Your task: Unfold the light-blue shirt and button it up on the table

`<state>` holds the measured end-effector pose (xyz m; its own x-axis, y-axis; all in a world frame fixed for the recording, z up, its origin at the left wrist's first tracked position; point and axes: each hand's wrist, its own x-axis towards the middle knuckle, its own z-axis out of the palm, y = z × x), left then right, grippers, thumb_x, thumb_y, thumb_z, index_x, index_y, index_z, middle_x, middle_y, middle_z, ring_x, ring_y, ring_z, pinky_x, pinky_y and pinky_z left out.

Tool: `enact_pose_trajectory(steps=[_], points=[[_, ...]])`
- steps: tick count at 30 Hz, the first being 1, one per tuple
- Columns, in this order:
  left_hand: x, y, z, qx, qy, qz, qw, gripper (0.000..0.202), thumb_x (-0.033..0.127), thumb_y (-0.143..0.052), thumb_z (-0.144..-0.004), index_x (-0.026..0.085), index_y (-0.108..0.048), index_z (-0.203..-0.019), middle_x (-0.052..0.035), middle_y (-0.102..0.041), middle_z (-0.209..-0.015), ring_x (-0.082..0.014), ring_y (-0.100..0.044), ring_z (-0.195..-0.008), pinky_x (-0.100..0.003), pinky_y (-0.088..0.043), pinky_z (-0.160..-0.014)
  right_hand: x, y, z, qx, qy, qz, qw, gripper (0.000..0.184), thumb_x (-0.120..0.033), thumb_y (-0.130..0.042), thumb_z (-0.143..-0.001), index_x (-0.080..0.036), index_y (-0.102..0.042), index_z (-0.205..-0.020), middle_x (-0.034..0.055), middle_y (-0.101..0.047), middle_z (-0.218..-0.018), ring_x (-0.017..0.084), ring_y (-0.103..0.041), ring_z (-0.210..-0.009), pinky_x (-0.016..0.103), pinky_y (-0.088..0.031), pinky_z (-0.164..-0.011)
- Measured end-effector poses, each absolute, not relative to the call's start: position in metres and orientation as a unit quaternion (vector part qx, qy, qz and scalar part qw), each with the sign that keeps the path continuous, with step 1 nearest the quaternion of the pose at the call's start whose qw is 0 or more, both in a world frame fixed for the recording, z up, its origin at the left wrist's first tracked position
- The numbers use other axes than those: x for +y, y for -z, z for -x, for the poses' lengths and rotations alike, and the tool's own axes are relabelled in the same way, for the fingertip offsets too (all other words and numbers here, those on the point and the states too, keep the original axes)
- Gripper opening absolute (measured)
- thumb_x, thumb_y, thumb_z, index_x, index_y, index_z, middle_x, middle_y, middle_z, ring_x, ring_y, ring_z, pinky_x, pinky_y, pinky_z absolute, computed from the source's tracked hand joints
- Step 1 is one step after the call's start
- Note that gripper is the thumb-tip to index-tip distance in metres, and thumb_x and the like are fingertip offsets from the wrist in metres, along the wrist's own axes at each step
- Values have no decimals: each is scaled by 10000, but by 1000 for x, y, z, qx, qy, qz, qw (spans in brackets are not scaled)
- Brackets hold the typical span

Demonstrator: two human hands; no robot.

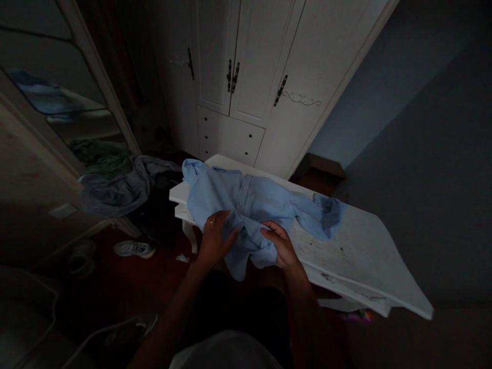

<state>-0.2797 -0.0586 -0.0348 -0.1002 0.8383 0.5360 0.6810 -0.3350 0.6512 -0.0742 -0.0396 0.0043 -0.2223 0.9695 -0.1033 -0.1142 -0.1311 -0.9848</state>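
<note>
A light blue button-up shirt [261,197] lies spread over a white table [365,246], its button strip running up the middle and its lower part hanging over the near edge. One sleeve stretches right and ends in a darker blue patch. My left hand [215,240] rests on the left side of the shirt, thumb and fingers apart. On the other side, my right hand [282,245] has a fold of the shirt between thumb and fingers near the hem. The cloth partly hides its fingertips.
Behind the table stands a white wardrobe [251,61] with dark handles. A cardboard box [321,171] sits by the wall. To the left are a grey cloth heap [115,189], a mirror [57,66] and a sneaker [134,249] on the red floor. A pale cable [100,330] runs at lower left.
</note>
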Motion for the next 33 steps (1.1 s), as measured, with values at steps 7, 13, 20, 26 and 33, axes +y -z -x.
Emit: enact_pose_trajectory(steps=[7, 13, 20, 26, 33], points=[[-28, 31, 262, 561, -432, -706, 20, 283, 293, -615, -860, 164, -664, -1107, -117, -685, -1063, -276, -588, -1003, -444, -464, -888, -39, -1, 74, -531, -615, 403, 422, 204, -389, -571, -733, -221, -497, -643, -20, -493, -616, 155, -495, -590, 275, -421, -579], [-21, 23, 257, 524, -430, -735, -8, 203, 208, -572, -869, 201, -721, -1008, -97, -704, -952, -249, -599, -950, -425, -441, -841, -34, -14, 71, -627, -434, 452, 462, 203, -412, -614, -804, -218, -605, -861, 17, -619, -816, 176, -575, -788, 287, -463, -718], [-19, 13, 259, 499, -400, -769, 0, 187, 213, -577, -863, 201, -736, -961, -93, -711, -921, -249, -596, -920, -412, -429, -818, -11, -11, 100, -726, -271, 485, 404, 225, -366, -676, -781, -199, -670, -932, 59, -697, -903, 190, -636, -763, 328, -501, -715], [-17, 27, 266, 499, -388, -775, 26, 313, 110, -499, -851, 216, -726, -1038, -87, -728, -981, -217, -639, -914, -378, -488, -836, 10, 1, 96, -739, -328, 451, 378, 148, -306, -638, -767, -218, -728, -846, 15, -722, -749, 181, -651, -674, 313, -517, -673], [-1, 51, 259, 524, -392, -750, 91, 414, 30, -467, -777, 222, -733, -1030, -57, -749, -976, -199, -675, -891, -354, -530, -841, 40, 22, 78, -673, -510, 461, 272, 206, -364, -652, -677, -175, -707, -740, -49, -564, -533, 97, -479, -416, 215, -386, -410]])
